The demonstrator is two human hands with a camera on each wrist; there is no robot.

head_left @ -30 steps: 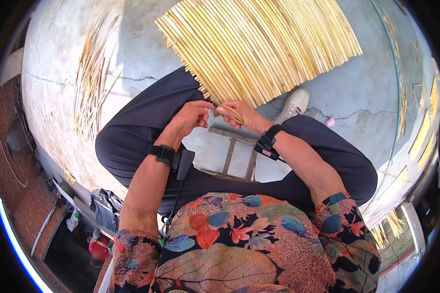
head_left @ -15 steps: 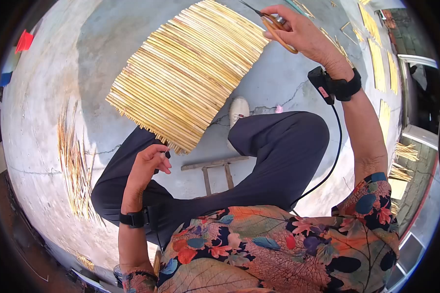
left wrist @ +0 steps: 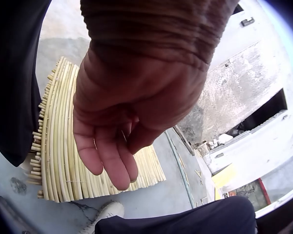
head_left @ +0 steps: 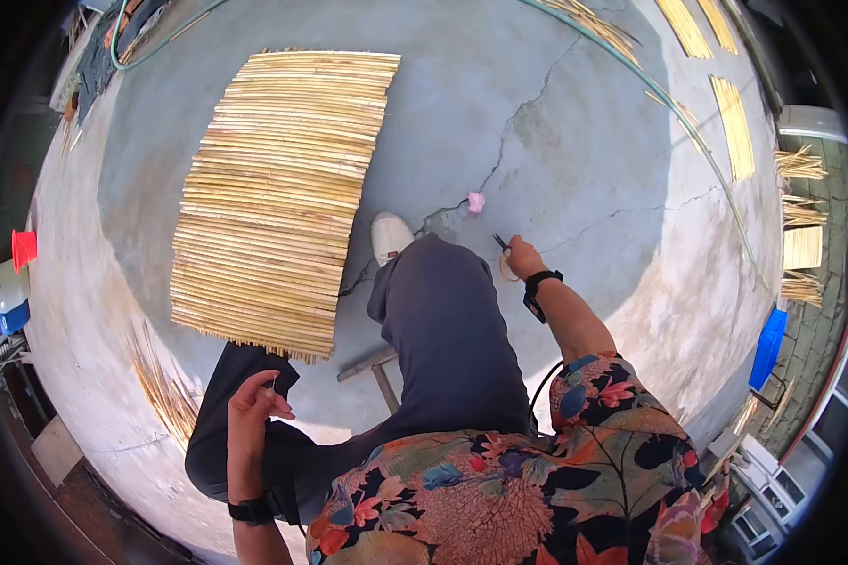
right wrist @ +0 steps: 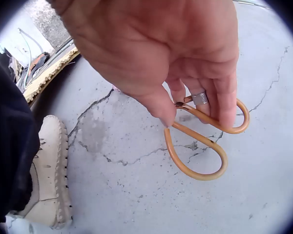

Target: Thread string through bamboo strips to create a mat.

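The stick mat [head_left: 271, 202], long axis roughly 12-to-6, lies at 12 o'clock from the nearer left hand [head_left: 257, 405], its hold unclear; the right hand [head_left: 525, 257] grips scissors [right wrist: 193, 133].

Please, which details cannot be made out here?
Right wrist view: tips of the scissors, hidden behind the right hand.
Left wrist view: part of the stick mat, hidden behind the left hand.
Head view: anything between the left fingers, too small.
Head view: what the pink thing is, too small.

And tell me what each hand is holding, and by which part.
The right hand holds dark-bladed scissors by their orange-tan looped handles. Whether the left hand pinches anything cannot be told.
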